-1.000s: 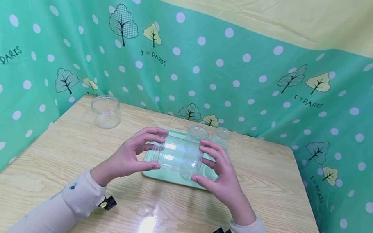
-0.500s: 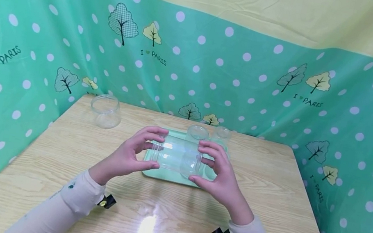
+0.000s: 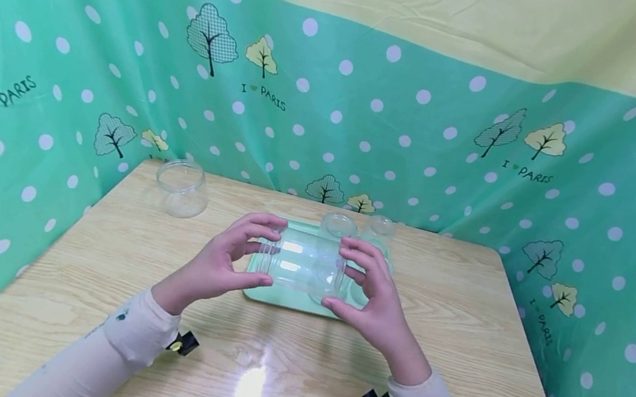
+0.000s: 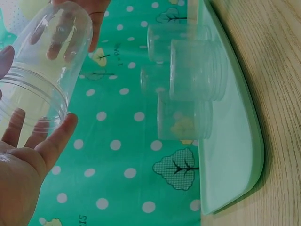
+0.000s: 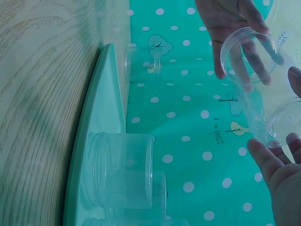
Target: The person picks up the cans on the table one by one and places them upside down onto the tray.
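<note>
A clear jar (image 3: 308,262) lies sideways in the air between both hands, above the front of the tray. My left hand (image 3: 223,263) grips its threaded mouth end, fingers over the far side and thumb at the front. At the closed base end, my right hand (image 3: 379,301) holds it the same way. In the left wrist view the jar's ringed neck (image 4: 35,89) shows beside the left fingers. The right wrist view shows the jar body (image 5: 256,106) see-through, with the left fingers visible behind it. No lid shows on its mouth.
Behind the held jar, a pale green tray (image 3: 275,299) carries several clear jars (image 4: 195,70), standing with threaded rims down. A wider clear jar (image 3: 181,192) stands on the wooden table (image 3: 83,299) at the back left. Polka-dot cloth (image 3: 418,138) surrounds the table.
The right thumb has shifted slightly left along the jar. The jar appears raised a touch. Both hands keep their hold, and the other jars and tray have not moved.
</note>
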Tool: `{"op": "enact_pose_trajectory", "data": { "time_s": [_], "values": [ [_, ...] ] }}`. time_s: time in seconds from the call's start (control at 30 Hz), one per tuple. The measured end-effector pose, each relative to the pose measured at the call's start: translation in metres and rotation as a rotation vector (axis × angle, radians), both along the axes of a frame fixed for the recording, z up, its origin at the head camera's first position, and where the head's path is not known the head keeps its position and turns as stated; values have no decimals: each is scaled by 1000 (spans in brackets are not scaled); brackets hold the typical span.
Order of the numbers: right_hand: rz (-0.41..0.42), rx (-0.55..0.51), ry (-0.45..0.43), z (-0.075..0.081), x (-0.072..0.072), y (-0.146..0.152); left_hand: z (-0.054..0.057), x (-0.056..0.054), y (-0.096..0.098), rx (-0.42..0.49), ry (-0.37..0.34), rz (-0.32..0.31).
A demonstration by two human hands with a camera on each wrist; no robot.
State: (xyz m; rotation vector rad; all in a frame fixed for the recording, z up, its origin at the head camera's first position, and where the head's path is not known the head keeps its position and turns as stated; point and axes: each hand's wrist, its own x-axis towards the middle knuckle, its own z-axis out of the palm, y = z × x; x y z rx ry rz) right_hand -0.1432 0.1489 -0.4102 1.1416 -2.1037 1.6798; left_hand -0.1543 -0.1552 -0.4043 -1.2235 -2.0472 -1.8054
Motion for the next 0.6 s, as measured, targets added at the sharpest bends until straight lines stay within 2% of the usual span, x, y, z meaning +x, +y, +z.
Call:
{"op": "enact_pose_trajectory", "data": {
  "time_s": [0.23,0.43,0.5,0.6],
  "values": [
    [-35,19,16,3,2,0,2,1,0,4,-15,-30],
    [-34,28,33,19,10,-3,1,-1,-1,-4,-9,-52],
    [-32,32,44,24,13,-4,1,-1,-2,-21,0,-48],
    [-42,45,54,22,11,-2,1,0,-5,-54,4,-22]
  ]
}}
